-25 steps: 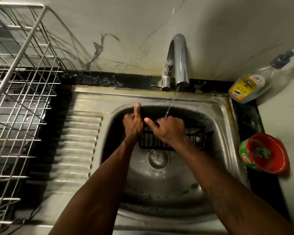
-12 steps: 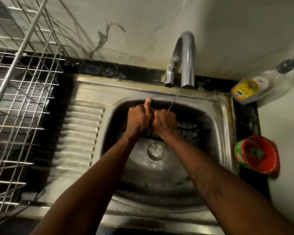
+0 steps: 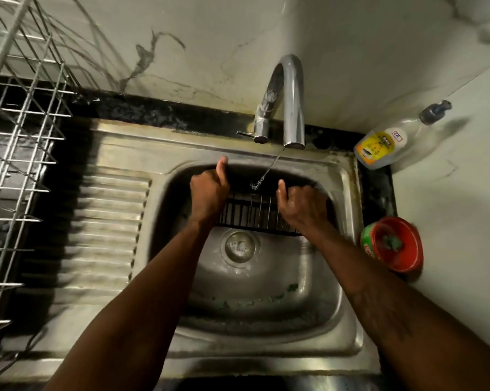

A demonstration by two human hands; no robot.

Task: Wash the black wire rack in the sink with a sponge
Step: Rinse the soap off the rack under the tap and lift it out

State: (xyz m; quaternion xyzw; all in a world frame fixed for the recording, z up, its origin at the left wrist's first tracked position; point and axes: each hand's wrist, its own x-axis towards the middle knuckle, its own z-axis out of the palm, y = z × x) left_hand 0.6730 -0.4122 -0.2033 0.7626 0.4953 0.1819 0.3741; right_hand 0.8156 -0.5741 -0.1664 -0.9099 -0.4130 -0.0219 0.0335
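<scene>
The black wire rack, a low basket of thin dark rods with a solid rim, stands in the stainless-steel sink at twelve o'clock of the basin, close to the far wall and just beyond the round perforated drain. The left hand clenches the rack's nine o'clock end, fingers curled under and thumb raised. The right hand curls over the three o'clock end; whether a sponge sits under those fingers I cannot tell. A thin stream of water falls from the curved chrome tap onto the rack between the hands. The rack looks light and stiff, so it should lift and turn as one piece, but wet, smooth wire will likely be slippery, and single rods may bend. The rim at either end seems the soundest hold. At nine o'clock lies the ribbed steel drainboard, and past it a silver wire dish rack. At two o'clock a clear plastic pump bottle with a yellow label lies tilted; at three o'clock sits a glossy red plastic bowl with something green inside.
</scene>
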